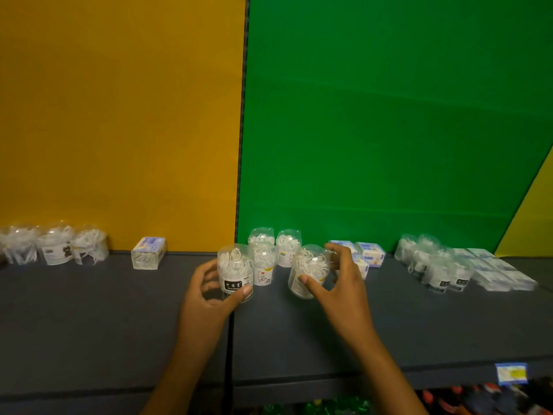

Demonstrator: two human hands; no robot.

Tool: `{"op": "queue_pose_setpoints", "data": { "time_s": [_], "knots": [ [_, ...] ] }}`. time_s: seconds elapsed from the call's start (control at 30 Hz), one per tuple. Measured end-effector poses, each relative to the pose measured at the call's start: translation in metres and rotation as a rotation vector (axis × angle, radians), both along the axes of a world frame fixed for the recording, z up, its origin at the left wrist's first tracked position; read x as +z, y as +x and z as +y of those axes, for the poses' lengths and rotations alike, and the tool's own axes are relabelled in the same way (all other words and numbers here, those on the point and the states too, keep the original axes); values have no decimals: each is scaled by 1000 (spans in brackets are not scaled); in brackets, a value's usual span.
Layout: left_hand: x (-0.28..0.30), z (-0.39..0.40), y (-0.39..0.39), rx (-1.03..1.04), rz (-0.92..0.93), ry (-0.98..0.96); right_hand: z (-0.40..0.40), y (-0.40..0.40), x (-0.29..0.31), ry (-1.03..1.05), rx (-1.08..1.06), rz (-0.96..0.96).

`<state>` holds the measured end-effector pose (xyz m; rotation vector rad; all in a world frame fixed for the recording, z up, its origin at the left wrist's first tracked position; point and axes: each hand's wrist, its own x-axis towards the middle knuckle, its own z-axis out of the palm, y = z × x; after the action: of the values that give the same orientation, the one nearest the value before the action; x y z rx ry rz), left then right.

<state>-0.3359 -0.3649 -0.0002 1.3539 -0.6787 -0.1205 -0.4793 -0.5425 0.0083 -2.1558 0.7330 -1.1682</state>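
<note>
An orange back panel fills the view from nine to twelve o'clock. A green back panel fills it from twelve to three. Below them a dark grey shelf runs across the whole width.

The left hand comes in from six o'clock and grips the black-label tub. Its fingers curl round the tub's nine o'clock side, and the thumb presses the front near the base. This clear tub of white floss picks stands upright at the middle of the shelf.

The right hand holds the tilted tub, just at three o'clock of the first one. The thumb lies on its near face and the fingers are spread over its far side. This tub leans, and I cannot tell whether its base touches the shelf.

At twelve o'clock of the two held tubs, a cluster of like tubs stands against the green panel. Further tubs stand at far nine o'clock. A blurred group of tubs and flat packs lies at three o'clock. Small blue-and-white boxes sit behind the right hand, and a single box stands at ten o'clock of the left hand. A price label hangs on the shelf's front edge at five o'clock.
</note>
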Motion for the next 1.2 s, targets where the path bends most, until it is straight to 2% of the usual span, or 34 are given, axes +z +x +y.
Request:
{"op": "queue_pose_setpoints", "data": {
  "time_s": [0.37,0.7,0.8,0.9,1.07,1.2],
  "knots": [
    [-11,-62,48,62,19,44,-64,70,-30,17,25,149],
    [-9,-79,50,50,11,72,-77,73,-35,-21,79,233],
    [-1,-86,39,34,-17,60,-84,56,-24,-43,96,252],
    [9,-94,17,10,-56,54,-95,25,-8,-150,61,335],
    [16,-116,-42,-14,-89,38,-110,-50,15,-300,15,541],
    [18,-135,-98,-22,-112,43,-124,-120,23,-335,-44,622]
  ]
}}
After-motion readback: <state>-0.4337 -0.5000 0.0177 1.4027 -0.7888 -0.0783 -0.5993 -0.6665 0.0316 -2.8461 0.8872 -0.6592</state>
